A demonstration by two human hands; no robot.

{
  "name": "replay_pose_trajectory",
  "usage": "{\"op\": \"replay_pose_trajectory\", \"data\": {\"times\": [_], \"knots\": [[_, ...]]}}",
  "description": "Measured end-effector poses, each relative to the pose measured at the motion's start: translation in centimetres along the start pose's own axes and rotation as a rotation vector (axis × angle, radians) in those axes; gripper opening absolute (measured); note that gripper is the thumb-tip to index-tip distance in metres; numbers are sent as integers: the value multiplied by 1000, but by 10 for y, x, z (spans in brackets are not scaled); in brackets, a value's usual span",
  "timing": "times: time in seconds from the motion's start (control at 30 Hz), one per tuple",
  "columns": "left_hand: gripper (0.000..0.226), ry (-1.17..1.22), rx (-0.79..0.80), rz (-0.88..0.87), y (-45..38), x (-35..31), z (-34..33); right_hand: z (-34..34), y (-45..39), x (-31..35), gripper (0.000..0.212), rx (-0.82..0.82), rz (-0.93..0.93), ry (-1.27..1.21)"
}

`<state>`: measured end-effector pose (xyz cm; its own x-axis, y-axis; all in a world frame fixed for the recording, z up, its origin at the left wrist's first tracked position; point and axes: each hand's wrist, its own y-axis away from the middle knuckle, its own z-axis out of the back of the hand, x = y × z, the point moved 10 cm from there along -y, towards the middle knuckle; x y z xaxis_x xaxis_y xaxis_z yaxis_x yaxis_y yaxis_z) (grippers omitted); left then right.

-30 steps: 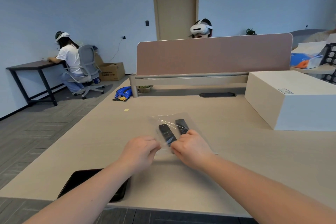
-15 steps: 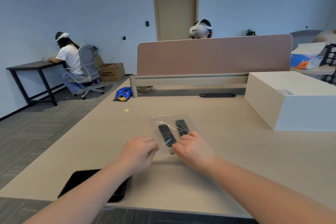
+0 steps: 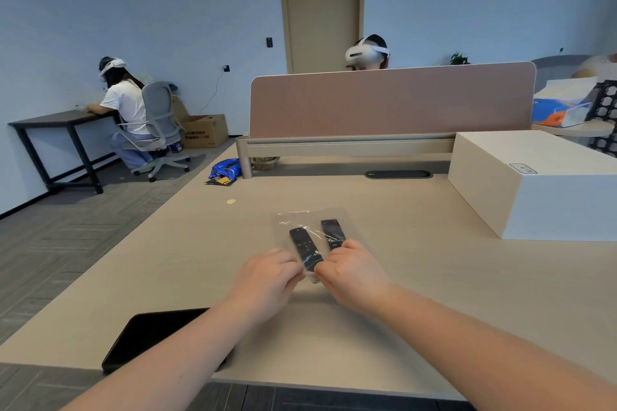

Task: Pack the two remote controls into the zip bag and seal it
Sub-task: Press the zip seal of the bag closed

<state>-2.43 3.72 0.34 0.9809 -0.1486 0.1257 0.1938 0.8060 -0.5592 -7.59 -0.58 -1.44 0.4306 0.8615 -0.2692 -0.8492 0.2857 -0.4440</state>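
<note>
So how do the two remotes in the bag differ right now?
The left remote lies nearer the person, its near end reaching between both hands; the right remote sits farther back, its near end hidden under the right hand. More of the left remote shows. Both are black, slim, roughly parallel, inside the clear zip bag.

Your beige desk [image 3: 434,294] carries a clear zip bag [image 3: 314,227] lying flat at its middle, two black remotes inside. A big white box [image 3: 541,190] sits at the far right, and a black tablet [image 3: 150,337] lies at your near left edge. A small yellow dot [image 3: 231,201] rests far left, and a pink divider panel [image 3: 390,100] stands along the back edge.
</note>
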Motion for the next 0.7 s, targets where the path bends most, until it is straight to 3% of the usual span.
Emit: {"op": "replay_pose_trajectory", "data": {"times": [0.57, 0.7], "knots": [[29, 117, -6, 31, -2, 4, -7, 9, -1, 0, 25, -49, -16, -66], [26, 144, -17, 21, -1, 3, -6, 2, -3, 1, 26, 1, -23, -30]]}}
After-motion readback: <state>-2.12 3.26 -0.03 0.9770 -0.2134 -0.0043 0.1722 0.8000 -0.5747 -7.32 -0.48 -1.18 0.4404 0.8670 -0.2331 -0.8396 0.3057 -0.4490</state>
